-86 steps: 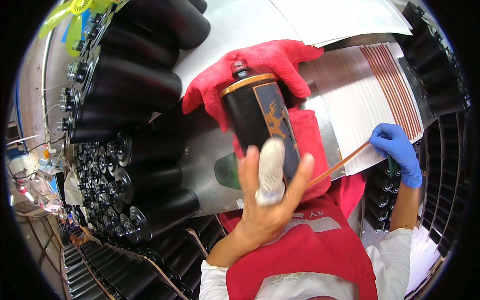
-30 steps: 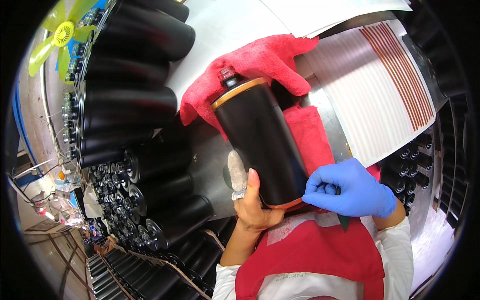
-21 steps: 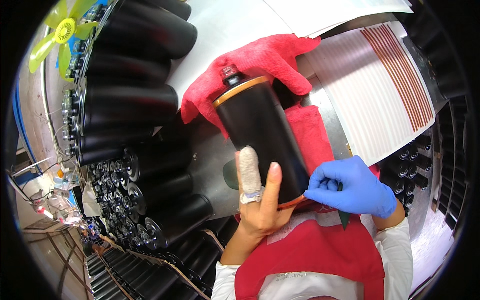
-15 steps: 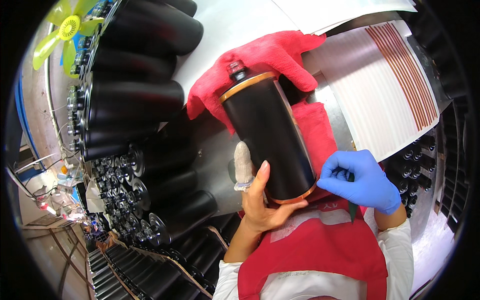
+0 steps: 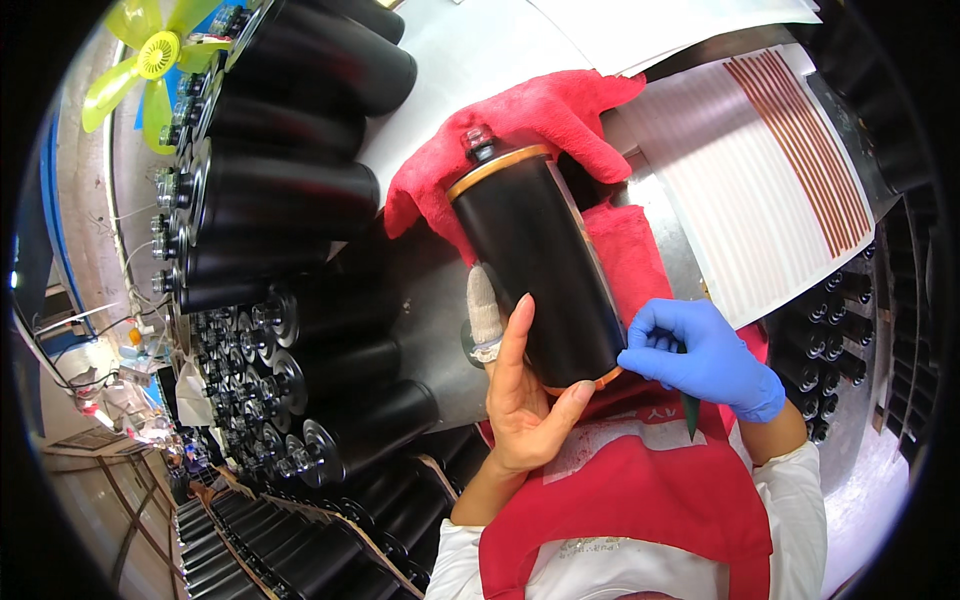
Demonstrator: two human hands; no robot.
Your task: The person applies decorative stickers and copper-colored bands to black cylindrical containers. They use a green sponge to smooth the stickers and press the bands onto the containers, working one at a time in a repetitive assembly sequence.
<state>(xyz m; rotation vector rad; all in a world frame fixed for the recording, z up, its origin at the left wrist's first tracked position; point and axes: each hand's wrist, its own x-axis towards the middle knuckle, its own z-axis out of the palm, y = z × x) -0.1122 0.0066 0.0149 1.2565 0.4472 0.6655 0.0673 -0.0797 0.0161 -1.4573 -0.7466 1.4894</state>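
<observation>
My left hand (image 5: 525, 400), bare, with a bandaged fingertip (image 5: 484, 310), cups the near end of the black cylinder (image 5: 535, 270): palm under its lower left side, fingers laid along the wall, thumb at the bottom rim. Grip is a loose cradle, not a clench. My right hand (image 5: 705, 350), in a blue glove, pinches at the orange band (image 5: 580, 385) that runs round the cylinder's near rim; fingertips touch the rim's right side. A dark green pointed tool (image 5: 690, 415) shows below the glove; I cannot tell how it is held.

The cylinder lies tilted, its far end capped with a small clear-topped terminal (image 5: 478, 140) and a second orange ring. It rests on a red cloth (image 5: 520, 120) spread on the metal table (image 5: 430, 300).

To the right, a white sheet (image 5: 740, 190) carrying thin orange strips. To the left, rows of further black cylinders (image 5: 290, 200) stacked on their sides. Far upper left, a yellow-green fan (image 5: 150, 60). My red apron (image 5: 640, 500) fills the near edge.
</observation>
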